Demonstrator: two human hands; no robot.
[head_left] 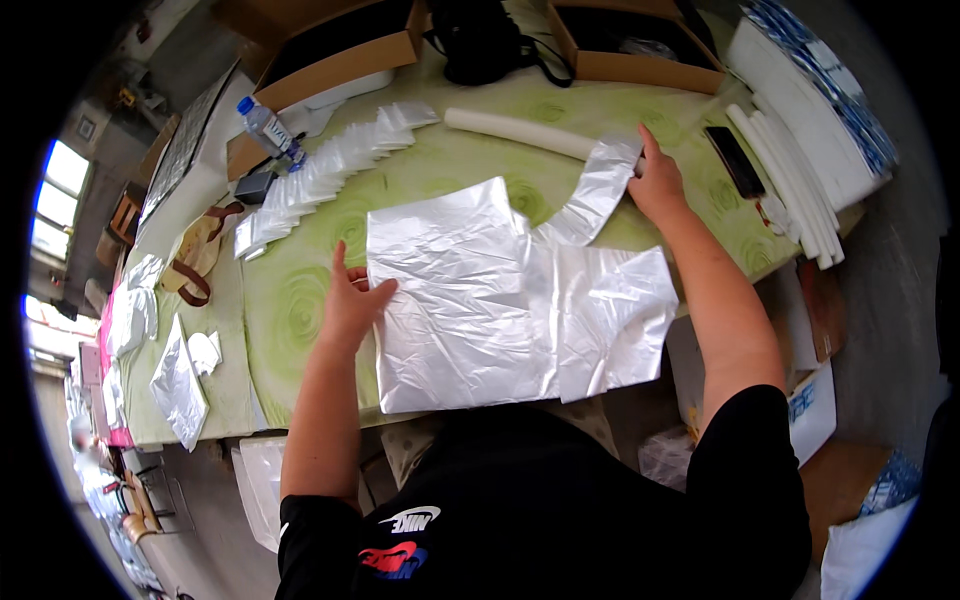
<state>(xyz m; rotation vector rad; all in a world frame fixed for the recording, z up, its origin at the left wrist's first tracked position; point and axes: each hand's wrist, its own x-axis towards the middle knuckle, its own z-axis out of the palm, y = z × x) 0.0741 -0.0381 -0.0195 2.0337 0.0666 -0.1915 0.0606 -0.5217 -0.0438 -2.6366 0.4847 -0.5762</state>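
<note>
A shiny white plastic bag (455,300) lies creased across the near middle of the table, its two handle straps toward the right. My left hand (350,305) is at the bag's left edge, the thumb resting on the film and the other fingers apart beside it. With the index finger pointing up, my right hand (657,188) grips the end of the bag's far handle; its other fingertips are partly hidden. Just behind that strap lies a long whitish roll (515,132), its right end reaching my right hand.
Overlapping folded clear bags (335,165) fan out at the far left by a water bottle (268,130). A phone (733,162) and several white tubes (790,185) lie right. Open cardboard boxes (345,50) and a black bag (480,40) stand at the back.
</note>
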